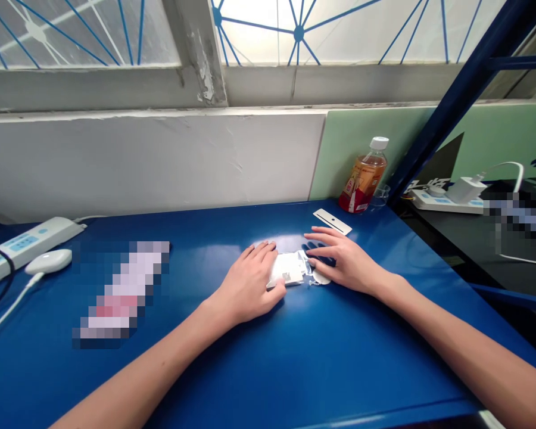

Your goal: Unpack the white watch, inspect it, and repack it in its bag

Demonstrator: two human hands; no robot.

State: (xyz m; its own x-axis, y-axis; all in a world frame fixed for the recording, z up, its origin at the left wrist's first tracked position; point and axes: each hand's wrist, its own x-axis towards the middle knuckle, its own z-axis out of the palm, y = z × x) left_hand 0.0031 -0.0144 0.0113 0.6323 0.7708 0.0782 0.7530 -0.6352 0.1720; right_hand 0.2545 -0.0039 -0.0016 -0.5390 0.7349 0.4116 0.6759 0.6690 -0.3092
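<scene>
A small flat white packet (287, 268) with a dark printed square lies on the blue table, clear crinkled plastic at its right end. My left hand (252, 283) grips its left part, with fingers along the far side and the thumb at the near edge. Just right of the packet, my right hand (346, 259) is open, its fingers spread low over the table. Under its lower fingertips a round white piece (321, 277) partly shows; whether they touch it I cannot tell. Beyond that hand lies a white card strip (333, 221) with a dark line.
A drink bottle (364, 176) with a white cap stands at the back right, beside a small clear cup (379, 195). On the left are a blurred-out phone-like item (125, 292), a power strip (31, 247) and a white charger (49, 261). A blue metal post (446, 101) rises at right.
</scene>
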